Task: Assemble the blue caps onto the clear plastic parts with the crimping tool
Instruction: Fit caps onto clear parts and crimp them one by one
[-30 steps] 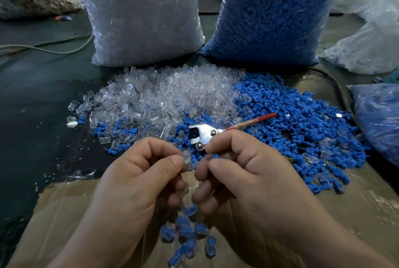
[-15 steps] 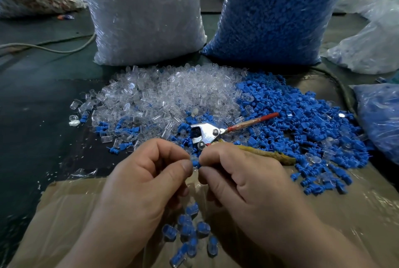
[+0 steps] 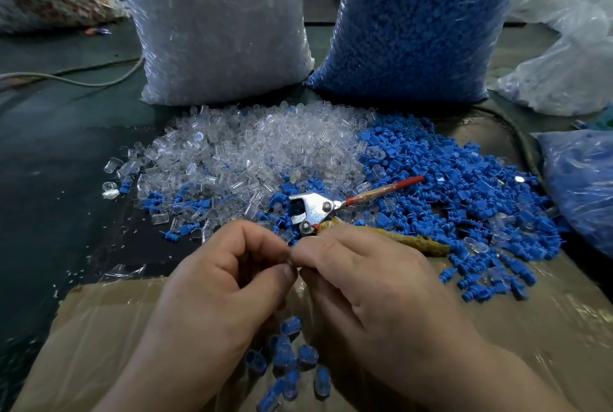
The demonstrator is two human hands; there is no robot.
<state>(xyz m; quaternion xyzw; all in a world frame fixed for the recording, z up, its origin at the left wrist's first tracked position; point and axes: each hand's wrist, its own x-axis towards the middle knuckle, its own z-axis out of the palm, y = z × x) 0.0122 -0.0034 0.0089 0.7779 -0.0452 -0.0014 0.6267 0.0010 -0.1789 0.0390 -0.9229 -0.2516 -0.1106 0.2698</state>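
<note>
Left hand (image 3: 212, 295) and right hand (image 3: 374, 285) curled, fingertips meeting; grip contents hidden, cannot tell. Crimping tool (image 3: 315, 207) lies among blue caps (image 3: 464, 199).

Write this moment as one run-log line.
hands: left hand, right hand pinch together, part hidden | tool: idle on caps | capped pieces: on cardboard

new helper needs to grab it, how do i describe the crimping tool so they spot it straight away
Two big sacks stand at the back, the clear-parts sack and the blue-caps sack. Before them, where the loose clear pile meets the blue pile, lies the crimping tool. It alone is metal: a silver head with one red handle and one yellowish handle.
</note>
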